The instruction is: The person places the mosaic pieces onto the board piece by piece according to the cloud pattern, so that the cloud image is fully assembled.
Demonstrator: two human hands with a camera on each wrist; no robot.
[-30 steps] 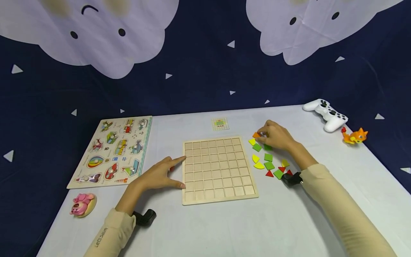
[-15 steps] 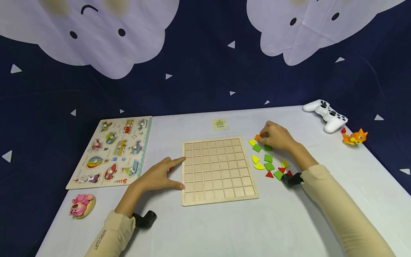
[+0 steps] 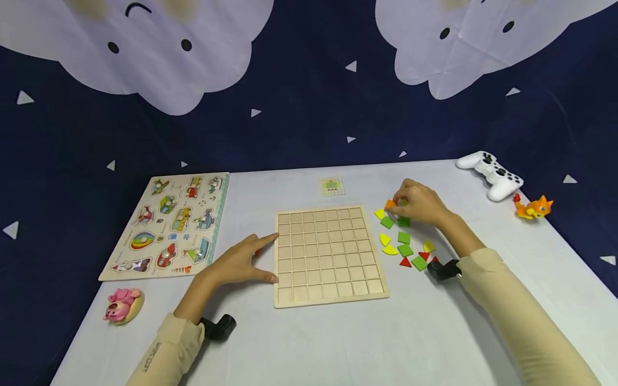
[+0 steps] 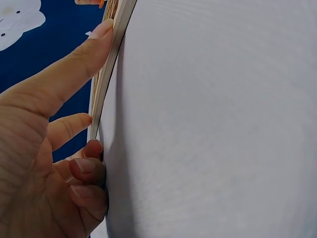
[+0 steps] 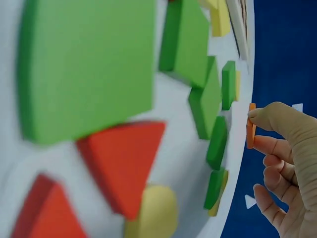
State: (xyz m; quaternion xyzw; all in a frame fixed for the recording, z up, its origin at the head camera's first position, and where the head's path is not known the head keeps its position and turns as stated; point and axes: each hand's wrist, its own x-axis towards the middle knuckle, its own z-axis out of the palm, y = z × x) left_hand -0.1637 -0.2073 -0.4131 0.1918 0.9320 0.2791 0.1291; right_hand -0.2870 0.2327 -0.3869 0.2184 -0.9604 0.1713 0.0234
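A wooden grid board [image 3: 328, 252] lies mid-table, its squares bare. My left hand [image 3: 241, 262] touches the board's left edge with thumb and index finger spread; in the left wrist view the thumb [image 4: 74, 74] lies along the rim while the other fingers curl below. At the right, my right hand [image 3: 419, 202] pinches an orange tile [image 3: 390, 204] between thumb and index finger. The right wrist view shows this orange tile [image 5: 251, 126] held upright, seen edge-on. Below that hand lie green square tiles [image 3: 404, 250], yellow quarter-round tiles [image 3: 389, 250] and red triangle tiles [image 3: 405, 262].
A small pattern card [image 3: 331, 186] lies behind the board. At the left are a peg puzzle [image 3: 169, 228] with vehicle pictures and a pink toy [image 3: 123, 305]. A white game controller [image 3: 491, 172] and an orange toy fox [image 3: 533, 207] stand at the far right.
My right hand has shifted slightly right with the orange tile, away from the yellow tile beside it. My left hand has stayed at the board's edge.
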